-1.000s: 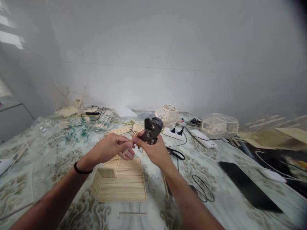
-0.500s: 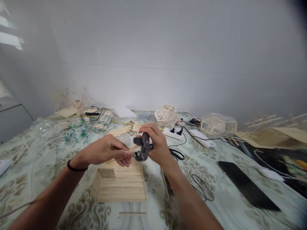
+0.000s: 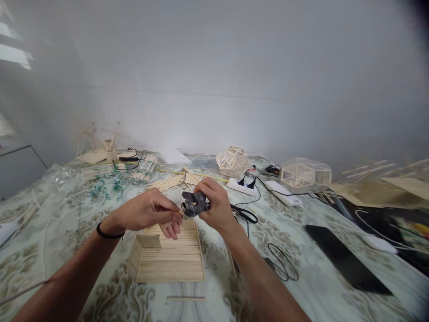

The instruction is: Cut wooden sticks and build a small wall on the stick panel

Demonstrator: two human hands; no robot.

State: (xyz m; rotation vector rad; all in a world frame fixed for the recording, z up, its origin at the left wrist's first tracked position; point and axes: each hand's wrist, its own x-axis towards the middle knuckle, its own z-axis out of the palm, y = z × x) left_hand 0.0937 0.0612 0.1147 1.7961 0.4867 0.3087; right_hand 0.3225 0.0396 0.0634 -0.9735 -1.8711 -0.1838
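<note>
My left hand (image 3: 157, 212), with a black band at its wrist, pinches a thin wooden stick (image 3: 181, 212) whose tip shows at the fingertips. Closed round a dark hand cutter (image 3: 195, 205) with a hooked jaw is my right hand (image 3: 217, 206). The jaw is close to the stick's end; whether the two touch I cannot tell. Below both hands lies a wooden stick panel (image 3: 170, 264) with a low upright wall (image 3: 136, 257) at its left side. A loose stick (image 3: 186, 298) rests in front of it.
Behind are bundles of sticks (image 3: 166, 183), a domed stick frame (image 3: 233, 161) and a white power strip (image 3: 241, 187) with black cables. A black phone-like slab (image 3: 346, 259) lies at the right. Green-tipped pieces (image 3: 107, 185) are scattered at the left.
The cutter has turned from upright to nearly level, its jaw shifting left toward my left fingertips. Less of the stick shows between them. My left hand has barely moved.
</note>
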